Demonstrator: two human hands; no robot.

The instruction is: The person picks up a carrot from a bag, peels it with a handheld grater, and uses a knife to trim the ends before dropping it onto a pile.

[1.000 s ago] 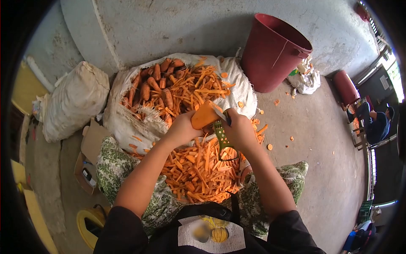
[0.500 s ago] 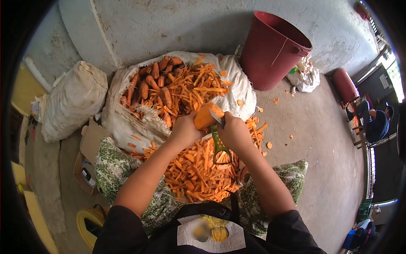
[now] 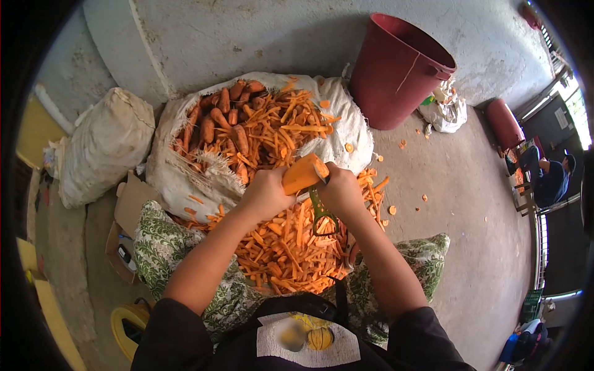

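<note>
Noted open room to the right, across bare grey concrete floor (image 3: 470, 204) dotted with small orange scraps (image 3: 392, 210). Noted limit ahead at stained grey wall (image 3: 260, 37). Found near it, tall dark-red plastic tub (image 3: 396, 86); to the left, bulging off-white woven sack (image 3: 108, 148) and opened brown cardboard box (image 3: 129, 201). Found directly ahead, wide white open-mouthed sack (image 3: 179, 182) bearing unpeeled carrots (image 3: 239, 139); nearer, broad heap of orange peelings (image 3: 291, 250). Found thick peeled orange carrot (image 3: 303, 174) tilted between both hands, with left hand (image 3: 266, 193) wrapped round near end. Found right hand (image 3: 340, 190) curled round green loop-ended tool (image 3: 316, 204) beside cut end; cannot tell exact fingertip placement.
</note>
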